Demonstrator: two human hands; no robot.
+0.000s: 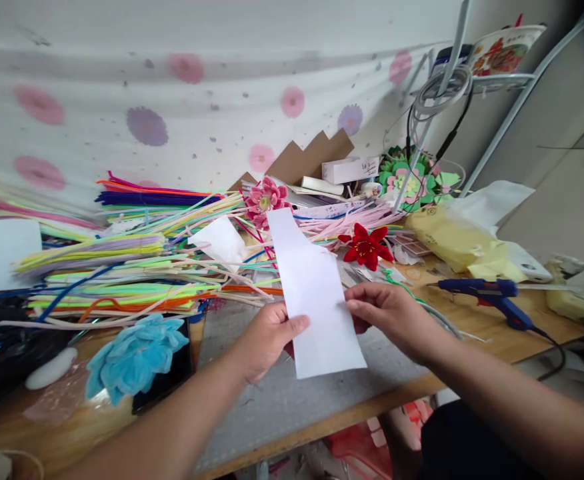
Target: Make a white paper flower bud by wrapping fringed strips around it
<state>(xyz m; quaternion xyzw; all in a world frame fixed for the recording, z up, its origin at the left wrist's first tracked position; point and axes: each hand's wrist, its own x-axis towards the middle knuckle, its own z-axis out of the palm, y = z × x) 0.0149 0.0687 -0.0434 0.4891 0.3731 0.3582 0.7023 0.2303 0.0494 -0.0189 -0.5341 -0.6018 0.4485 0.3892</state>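
A white sheet of paper [317, 307] with an uneven, cut-looking upper right edge is held up over the grey mat [242, 413]. My left hand [271, 337] pinches its left edge, thumb on the front and fingers behind. At the right edge, my right hand [385, 312] has its thumb and index finger closed on the paper, the other fingers curled below. Beyond the sheet are a pink flower [266, 200] and a red flower [365, 247]. A blue fluffy flower [135, 357] lies left of my left forearm.
Bundles of coloured pipe cleaners [117, 287] cover the table's left and back. A blue glue gun [487, 293] lies on the right, its cord running off the edge. Behind it are a yellow plastic bag [452, 237] and a metal rack [502, 80] with coiled cable.
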